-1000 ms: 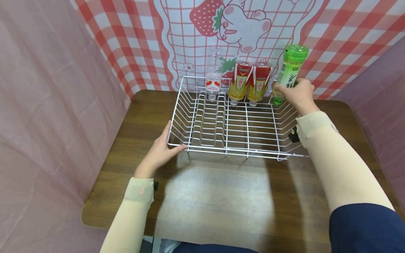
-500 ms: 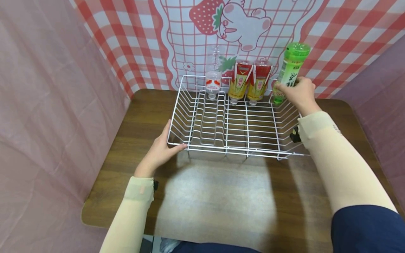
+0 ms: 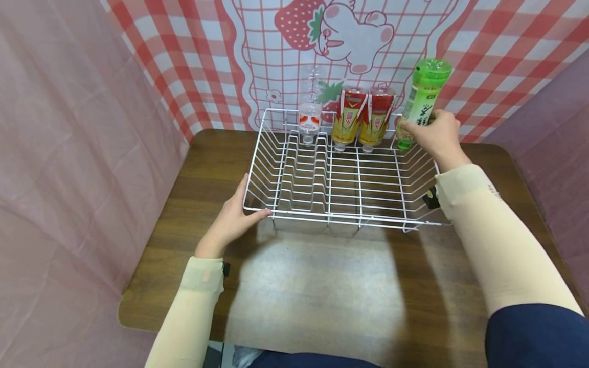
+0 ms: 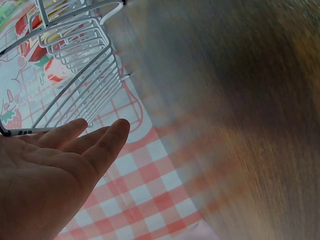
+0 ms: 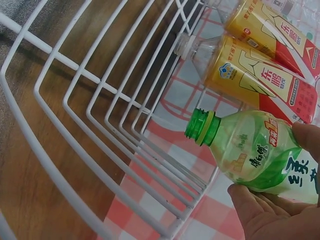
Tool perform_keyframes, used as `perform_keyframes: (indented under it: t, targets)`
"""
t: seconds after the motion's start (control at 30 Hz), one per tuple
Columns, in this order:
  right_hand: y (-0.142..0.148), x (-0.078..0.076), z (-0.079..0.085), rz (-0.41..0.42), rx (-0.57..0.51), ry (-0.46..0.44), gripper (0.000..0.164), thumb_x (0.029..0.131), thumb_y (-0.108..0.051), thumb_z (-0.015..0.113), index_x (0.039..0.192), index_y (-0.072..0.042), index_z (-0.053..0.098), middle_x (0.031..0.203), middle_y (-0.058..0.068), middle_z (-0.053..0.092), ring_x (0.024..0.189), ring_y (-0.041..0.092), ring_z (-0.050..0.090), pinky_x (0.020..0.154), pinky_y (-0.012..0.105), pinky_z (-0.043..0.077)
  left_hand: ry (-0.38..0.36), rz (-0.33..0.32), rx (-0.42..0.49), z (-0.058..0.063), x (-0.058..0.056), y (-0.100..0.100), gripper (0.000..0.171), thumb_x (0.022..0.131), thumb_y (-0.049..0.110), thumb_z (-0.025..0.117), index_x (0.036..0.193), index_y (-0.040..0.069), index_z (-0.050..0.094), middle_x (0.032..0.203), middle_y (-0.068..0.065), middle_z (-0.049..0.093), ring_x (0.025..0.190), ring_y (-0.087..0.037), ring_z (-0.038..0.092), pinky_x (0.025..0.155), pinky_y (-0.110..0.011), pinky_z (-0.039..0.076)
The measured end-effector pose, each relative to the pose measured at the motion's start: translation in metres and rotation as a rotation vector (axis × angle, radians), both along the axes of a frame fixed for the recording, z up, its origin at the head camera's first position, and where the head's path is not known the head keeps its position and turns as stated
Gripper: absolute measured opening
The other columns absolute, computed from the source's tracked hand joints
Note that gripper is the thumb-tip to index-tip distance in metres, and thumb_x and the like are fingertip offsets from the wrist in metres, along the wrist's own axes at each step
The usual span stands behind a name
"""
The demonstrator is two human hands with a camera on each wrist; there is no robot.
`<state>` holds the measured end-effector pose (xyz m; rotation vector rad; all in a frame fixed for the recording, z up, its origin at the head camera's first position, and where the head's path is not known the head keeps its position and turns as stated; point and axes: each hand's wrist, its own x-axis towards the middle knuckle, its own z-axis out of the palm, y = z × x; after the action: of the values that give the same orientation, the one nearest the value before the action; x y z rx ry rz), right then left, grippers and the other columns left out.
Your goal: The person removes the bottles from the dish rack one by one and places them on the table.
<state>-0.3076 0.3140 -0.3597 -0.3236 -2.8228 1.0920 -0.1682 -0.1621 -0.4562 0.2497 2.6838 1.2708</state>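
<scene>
A white wire dish rack (image 3: 342, 217) stands on the wooden table. At its front left corner my left hand (image 3: 232, 220) rests with fingers extended along the outer left side and the thumb against the front rim; the left wrist view shows the fingers (image 4: 107, 145) fairly straight. My right hand (image 3: 437, 137) grips a green plastic bottle (image 3: 425, 94), upside down at the rack's back right corner. Its uncapped neck (image 5: 202, 127) points down inside the rack. Beside it, two red-and-yellow bottles (image 3: 350, 115) and a clear bottle (image 3: 310, 120) stand inverted along the back.
A red-and-white checked cloth (image 3: 184, 56) with a strawberry print hangs behind the rack. Pink curtains (image 3: 69, 179) close off both sides. Bare wood of the table (image 3: 317, 291) lies in front of the rack, and its rounded left edge (image 3: 120, 309) shows.
Almost nothing differs. The right forearm has shifted slightly to the right, and the green bottle's upturned base sits a little higher in view. The left hand stays on the rack corner.
</scene>
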Motion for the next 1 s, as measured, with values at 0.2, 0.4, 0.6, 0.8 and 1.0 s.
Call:
perform_keyframes:
  t: [0.2,0.4,0.6,0.8,1.0]
  targets:
    - [0.001,0.004,0.000,0.002,0.008,0.023,0.080,0.088,-0.061,0.069,0.135,0.002,0.060,0.123,0.020,0.060,0.108,0.030,0.049,0.082,0.040,0.049,-0.005,0.001,-0.002,0.001,0.000,0.000,0.116,0.086,0.062,0.073,0.164,0.026,-0.005,0.168,-0.010,0.011,0.148,-0.035,0.023,0.118,-0.054,0.023]
    - [0.002,0.005,-0.001,0.002,0.009,0.036,0.080,0.087,-0.062,0.069,0.135,0.002,0.061,0.123,0.020,0.061,0.113,0.030,0.047,0.085,0.042,0.049,-0.009,0.004,-0.008,0.001,0.001,0.000,0.115,0.087,0.061,0.073,0.164,0.024,-0.005,0.168,-0.010,0.011,0.149,-0.035,0.022,0.118,-0.055,0.022]
    - [0.002,0.006,-0.001,0.007,0.014,0.039,0.080,0.088,-0.061,0.069,0.135,0.002,0.061,0.124,0.021,0.061,0.111,0.030,0.049,0.085,0.042,0.050,-0.004,0.007,-0.009,0.000,0.000,0.000,0.114,0.088,0.058,0.074,0.164,0.025,-0.005,0.168,-0.010,0.012,0.148,-0.035,0.023,0.118,-0.054,0.023]
    - [0.001,0.009,0.001,0.011,0.005,0.045,0.080,0.088,-0.060,0.069,0.138,0.001,0.059,0.127,0.021,0.062,0.101,0.026,0.056,0.084,0.039,0.053,0.000,0.004,-0.009,0.000,0.000,0.000,0.115,0.088,0.056,0.075,0.164,0.025,-0.005,0.168,-0.010,0.011,0.148,-0.035,0.023,0.118,-0.055,0.023]
    - [-0.001,0.012,0.004,0.010,0.002,0.042,0.082,0.088,-0.060,0.070,0.140,0.001,0.057,0.130,0.022,0.061,0.104,0.028,0.057,0.089,0.042,0.054,0.000,0.015,-0.006,0.000,0.000,0.001,0.113,0.089,0.051,0.076,0.164,0.025,-0.005,0.167,-0.012,0.013,0.148,-0.037,0.024,0.117,-0.055,0.023]
